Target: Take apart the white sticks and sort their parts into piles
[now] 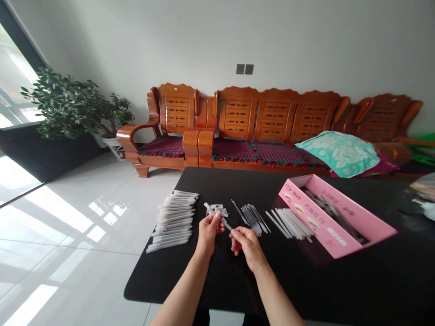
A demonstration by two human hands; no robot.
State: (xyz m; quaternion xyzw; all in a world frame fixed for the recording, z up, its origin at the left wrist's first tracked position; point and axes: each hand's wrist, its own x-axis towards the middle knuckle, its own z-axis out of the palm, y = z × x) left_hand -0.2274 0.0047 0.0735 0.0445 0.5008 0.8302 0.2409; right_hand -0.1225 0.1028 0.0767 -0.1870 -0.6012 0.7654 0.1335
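Note:
My left hand (208,230) pinches the upper part of a slim whitish pen (225,223) above the black table. At its lower end the fingers of my right hand (247,243) close on the same pen, which slants down to the right. Just behind my left hand lies a small heap of short whitish caps (220,209). To the left, whitish pens (175,222) lie side by side in a long row. Thin dark pen refills (254,218) are grouped beyond my right hand, and translucent white tubes (292,223) lie right of them.
On the right of the black table (217,181) stands a pink open box (326,237) holding dark slender pieces. Behind are a wooden sofa (272,113) with a turquoise towel (340,154) and a potted plant (68,106). Plastic bags (423,194) sit at the far right.

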